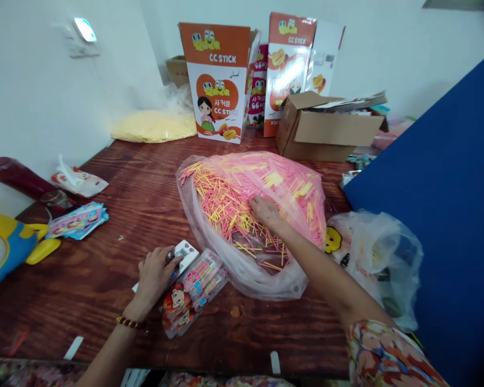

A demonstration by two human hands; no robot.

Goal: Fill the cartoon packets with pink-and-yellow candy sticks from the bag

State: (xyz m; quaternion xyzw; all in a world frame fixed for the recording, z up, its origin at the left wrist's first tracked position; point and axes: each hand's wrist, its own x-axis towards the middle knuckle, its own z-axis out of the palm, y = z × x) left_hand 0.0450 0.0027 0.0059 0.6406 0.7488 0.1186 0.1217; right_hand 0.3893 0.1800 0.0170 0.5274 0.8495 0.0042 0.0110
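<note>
A big clear plastic bag (210,236) full of thin pink and yellow sticks (242,185) lies open on the wooden table (105,279). My right hand (266,211) reaches into the bag's mouth, fingers curled down into the sticks; what they grip is hidden. My left hand (155,274) rests on the table, fingers bent over a small white card packet (185,251). Right beside it lies a clear printed packet (193,293) with sticks inside and a cartoon face.
Orange and white CC STICK cartons (220,80) and an open brown box (326,126) stand at the back. A yellow bag (153,126), a stack of printed packets (78,220) and a blue-yellow fan (8,244) sit left. A blue panel (447,188) and crumpled plastic bag (379,258) are right.
</note>
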